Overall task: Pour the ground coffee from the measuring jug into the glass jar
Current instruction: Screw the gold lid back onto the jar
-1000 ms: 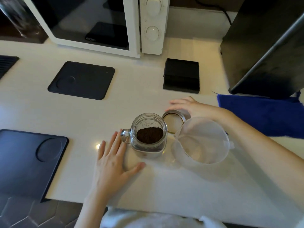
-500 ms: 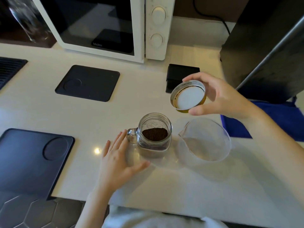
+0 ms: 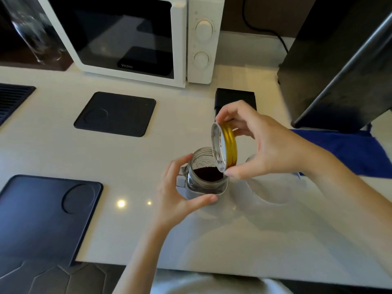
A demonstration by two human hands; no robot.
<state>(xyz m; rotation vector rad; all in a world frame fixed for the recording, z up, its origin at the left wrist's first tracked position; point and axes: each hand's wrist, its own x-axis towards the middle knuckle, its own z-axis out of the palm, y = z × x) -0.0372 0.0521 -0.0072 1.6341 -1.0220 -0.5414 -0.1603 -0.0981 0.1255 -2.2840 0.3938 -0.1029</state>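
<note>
A glass jar (image 3: 203,183) with a side handle stands on the white counter (image 3: 169,128), dark ground coffee inside it. My left hand (image 3: 180,196) curls around the jar's left and front side. My right hand (image 3: 261,145) holds a gold-rimmed lid (image 3: 222,149) tilted on edge just above the jar's right rim. The clear measuring jug (image 3: 273,187) stands right of the jar, mostly hidden behind my right hand and forearm, and looks empty.
A white microwave (image 3: 135,39) stands at the back. A small black block (image 3: 234,98) lies behind my right hand, a black appliance (image 3: 339,60) and a blue cloth (image 3: 343,149) to the right. Dark mats (image 3: 114,113) (image 3: 42,213) lie on the left.
My right hand picked the lid up from the counter and has brought it down and left over the jar, tilted. My left hand left the counter and wrapped around the jar.
</note>
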